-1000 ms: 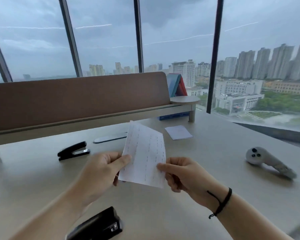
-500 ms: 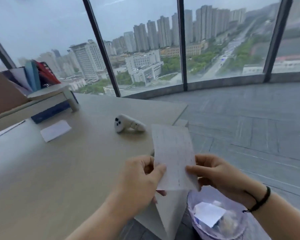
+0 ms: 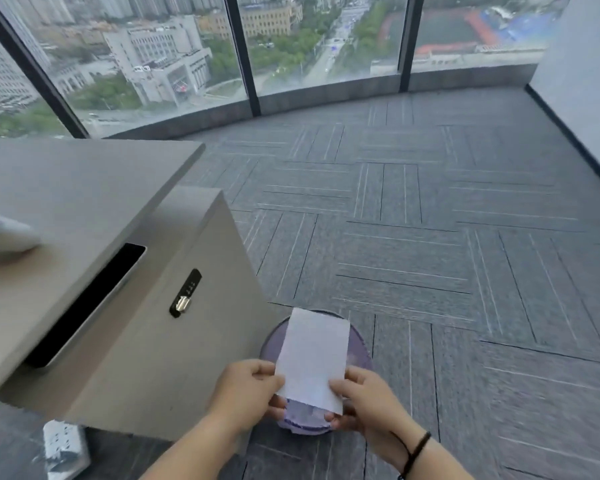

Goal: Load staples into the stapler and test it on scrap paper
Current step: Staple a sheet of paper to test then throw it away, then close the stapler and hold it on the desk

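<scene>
A white slip of scrap paper [image 3: 312,358] is held upright between both hands, low in the middle of the view. My left hand [image 3: 246,393] pinches its lower left edge and my right hand [image 3: 364,400] pinches its lower right edge. The paper hangs directly over a round purple-lined waste bin [image 3: 359,344] on the floor, which has crumpled paper inside. No stapler is in view.
A beige desk [image 3: 66,188] fills the left, with a drawer cabinet and combination lock [image 3: 186,292] under it. A white controller [image 3: 4,235] lies at the desk's left edge. A white power strip [image 3: 65,445] lies on the grey carpet [image 3: 430,237]. Windows run along the back.
The view has swung right and down from the desk to the floor. Both hands carried the paper off the desk and lowered it over the waste bin. The staplers have left the view.
</scene>
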Tool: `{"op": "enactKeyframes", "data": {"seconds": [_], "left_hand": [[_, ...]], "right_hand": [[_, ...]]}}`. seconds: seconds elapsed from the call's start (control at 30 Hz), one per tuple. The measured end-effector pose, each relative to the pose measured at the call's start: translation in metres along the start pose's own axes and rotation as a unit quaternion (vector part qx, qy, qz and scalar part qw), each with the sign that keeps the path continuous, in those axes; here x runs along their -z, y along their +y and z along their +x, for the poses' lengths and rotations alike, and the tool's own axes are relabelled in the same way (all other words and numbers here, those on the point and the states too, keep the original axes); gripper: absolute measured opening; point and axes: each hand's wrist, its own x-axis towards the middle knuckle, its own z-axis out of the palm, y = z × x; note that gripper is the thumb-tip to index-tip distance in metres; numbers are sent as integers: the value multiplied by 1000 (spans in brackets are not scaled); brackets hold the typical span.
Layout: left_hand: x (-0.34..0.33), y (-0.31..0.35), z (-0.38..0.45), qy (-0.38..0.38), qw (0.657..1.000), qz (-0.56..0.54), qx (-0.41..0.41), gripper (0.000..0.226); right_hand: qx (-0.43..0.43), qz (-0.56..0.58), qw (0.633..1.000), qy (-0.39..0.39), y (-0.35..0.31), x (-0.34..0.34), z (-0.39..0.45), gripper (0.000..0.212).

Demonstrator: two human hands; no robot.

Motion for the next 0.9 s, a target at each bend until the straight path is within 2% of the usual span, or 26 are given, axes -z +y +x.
{"op": "enactKeyframes", "data": {"seconds": [0.13, 0.27, 0.37, 0.5, 0.6, 0.7, 0.8, 0.9], "left_hand": [[-5, -39, 29, 21, 998, -7, 64, 13], [1, -49, 42, 35, 997, 12, 65, 6], [7, -43, 39, 37, 998, 15, 43, 6], [17, -27, 20, 26, 999, 27, 2, 8], [30, -7, -5, 20, 998, 13, -49, 10], [52, 15, -42, 35, 994, -12, -106, 7], [81, 31, -85, 59, 981, -30, -180, 11], [114, 44, -134, 96, 960, -54, -259, 11]], "right_hand": [[-68, 2, 994, 80, 39, -7, 39, 16], [-98, 39, 987, 122, 44, -15, 77, 17], [-118, 23, 984, 128, 40, -17, 93, 33], [-102, -57, 989, 95, 27, -24, 82, 30], [-43, -117, 990, 60, 2, -36, 54, 23], [61, -170, 983, 36, -33, -57, 20, 21], [176, -195, 965, 11, -74, -91, -25, 15], [295, -209, 931, -41, -109, -137, -82, 6]]}}
